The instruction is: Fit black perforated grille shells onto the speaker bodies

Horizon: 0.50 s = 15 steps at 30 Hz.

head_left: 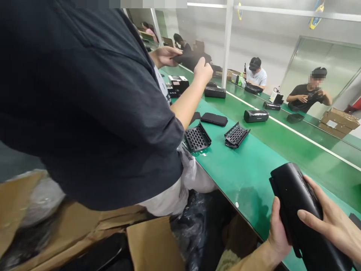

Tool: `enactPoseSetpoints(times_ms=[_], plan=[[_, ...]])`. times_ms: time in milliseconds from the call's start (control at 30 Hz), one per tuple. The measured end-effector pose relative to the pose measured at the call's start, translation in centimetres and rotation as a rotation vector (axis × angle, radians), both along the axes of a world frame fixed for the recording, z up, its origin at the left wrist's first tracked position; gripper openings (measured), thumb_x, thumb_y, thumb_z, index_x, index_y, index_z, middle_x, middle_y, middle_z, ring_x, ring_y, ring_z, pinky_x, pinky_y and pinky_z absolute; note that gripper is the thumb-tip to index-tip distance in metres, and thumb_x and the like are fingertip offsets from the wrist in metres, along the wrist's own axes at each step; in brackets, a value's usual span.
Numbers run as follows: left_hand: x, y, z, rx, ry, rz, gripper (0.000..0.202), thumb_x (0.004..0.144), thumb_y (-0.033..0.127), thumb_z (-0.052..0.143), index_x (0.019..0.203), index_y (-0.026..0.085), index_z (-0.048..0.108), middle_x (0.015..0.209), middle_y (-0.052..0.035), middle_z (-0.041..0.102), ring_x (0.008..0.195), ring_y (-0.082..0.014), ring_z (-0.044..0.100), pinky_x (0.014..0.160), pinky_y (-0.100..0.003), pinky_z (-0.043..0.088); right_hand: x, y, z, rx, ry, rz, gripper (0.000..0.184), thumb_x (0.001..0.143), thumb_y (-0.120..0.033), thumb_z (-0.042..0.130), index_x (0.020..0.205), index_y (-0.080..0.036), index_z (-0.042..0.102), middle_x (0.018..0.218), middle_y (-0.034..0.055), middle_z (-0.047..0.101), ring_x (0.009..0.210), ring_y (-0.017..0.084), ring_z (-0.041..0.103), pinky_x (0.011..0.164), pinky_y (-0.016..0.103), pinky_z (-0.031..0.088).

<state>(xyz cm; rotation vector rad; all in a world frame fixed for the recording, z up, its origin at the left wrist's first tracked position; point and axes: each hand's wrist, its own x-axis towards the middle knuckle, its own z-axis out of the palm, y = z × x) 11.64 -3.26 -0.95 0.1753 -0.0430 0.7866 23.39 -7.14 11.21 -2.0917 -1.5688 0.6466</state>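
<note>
A long black rounded plastic housing (296, 203) is held at the lower right, tilted above the table edge. My left hand (278, 229) grips it from the left, thumb along its side and the other fingers hidden beneath. On the opposite side my right hand (327, 214) is closed around it, its thumb and fingers resting on the curved top. Two black perforated half-shells, one grille (237, 134) and another grille (199, 137), lie on the green table (225, 165) farther left. Behind them is a flat black panel (214, 119).
Close on my left stands a co-worker in a dark shirt (113, 113), hands around a dark part. Black housings (256, 116) sit along the green surface. Opened cardboard boxes (155, 244) with plastic wrap fill the lower left. Other people work across the table.
</note>
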Motion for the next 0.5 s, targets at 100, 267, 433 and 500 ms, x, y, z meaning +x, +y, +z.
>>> enactPoseSetpoints(times_ms=[100,267,433,500], plan=[[0.5,0.2,-0.8,-0.005,0.001,-0.029,0.100,0.082,0.085,0.063,0.144,0.006,0.067,0.141,-0.0225,0.071,0.147,-0.0463,0.051,0.127,-0.057,0.032,0.0,0.3,-0.5,0.001,-0.031,-0.009,0.102,0.087,-0.077,0.063,0.170,-0.031,0.027,0.163,0.0136,0.052,0.138,0.041,0.061,0.114,0.056,0.051],[0.8,0.4,-1.1,-0.017,-0.015,-0.079,0.107,0.077,0.090,0.065,0.146,0.008,0.066,0.145,-0.0222,0.069,0.148,-0.0482,0.050,0.125,-0.060,0.037,0.2,0.8,-1.6,0.000,-0.066,-0.013,0.103,0.088,-0.078,0.060,0.171,-0.031,0.024,0.166,0.0139,0.048,0.140,0.039,0.060,0.113,0.055,0.051],[0.6,0.4,-1.0,-0.021,0.048,-0.055,0.106,0.079,0.088,0.064,0.149,0.009,0.064,0.147,-0.0225,0.067,0.147,-0.0477,0.052,0.125,-0.058,0.037,-0.1,0.8,-2.2,-0.048,-0.072,-0.035,0.110,0.087,-0.082,0.056,0.174,-0.027,0.018,0.165,0.0182,0.046,0.140,0.044,0.059,0.109,0.057,0.053],[0.6,0.3,-1.2,-0.052,0.080,-0.073,0.103,0.080,0.087,0.063,0.148,0.009,0.064,0.149,-0.0229,0.066,0.146,-0.0479,0.053,0.125,-0.058,0.039,-0.4,0.7,-2.3,-0.084,-0.067,-0.039,0.112,0.086,-0.082,0.055,0.175,-0.026,0.017,0.161,0.0199,0.048,0.134,0.045,0.063,0.106,0.058,0.054]])
